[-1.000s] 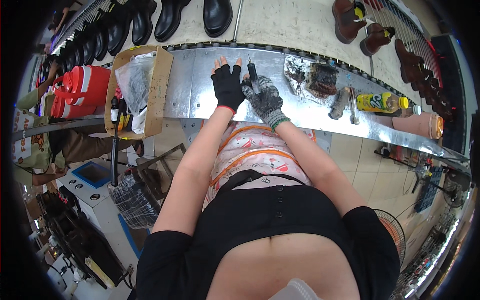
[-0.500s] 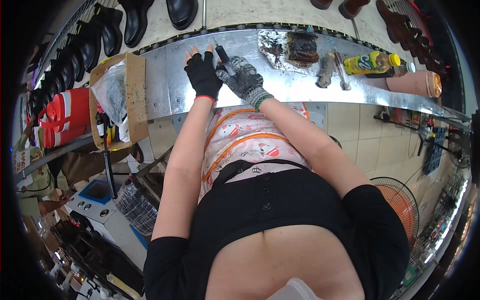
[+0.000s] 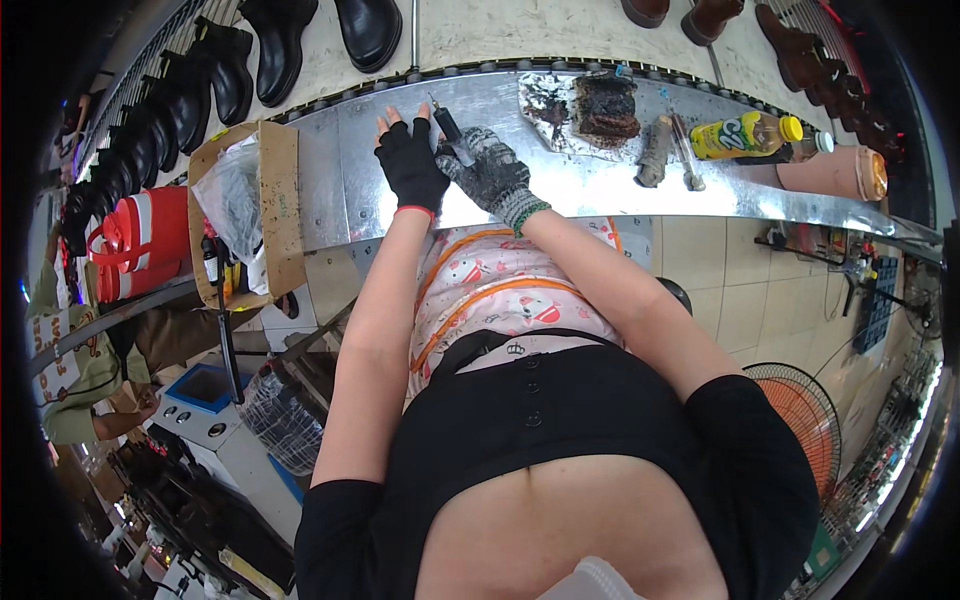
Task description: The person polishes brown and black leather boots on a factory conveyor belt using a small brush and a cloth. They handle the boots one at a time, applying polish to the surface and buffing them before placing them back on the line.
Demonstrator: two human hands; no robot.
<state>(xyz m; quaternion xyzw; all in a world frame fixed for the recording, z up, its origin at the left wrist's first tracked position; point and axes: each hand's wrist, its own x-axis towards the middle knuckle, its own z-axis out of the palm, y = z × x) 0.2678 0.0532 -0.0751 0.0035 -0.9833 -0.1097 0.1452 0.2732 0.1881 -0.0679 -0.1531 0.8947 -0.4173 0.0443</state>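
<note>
Metal bench [image 3: 325, 190], box [image 3: 282, 215] L, bottle [image 3: 735, 137] R, L hand [image 3: 412, 168] flat, empty, R hand [image 3: 488, 172] gripping blk-tipped tool [image 3: 446, 123]

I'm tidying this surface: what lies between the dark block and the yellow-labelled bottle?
In the head view, a grey cylindrical object and a slim tool lie there.

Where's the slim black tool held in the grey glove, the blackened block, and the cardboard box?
Slim black tool [image 3: 447, 124]: head view, on its black shaft.
Blackened block [image 3: 606, 106]: head view, on its upper face.
Cardboard box [image 3: 281, 205]: head view, on its right-hand wall.
</note>
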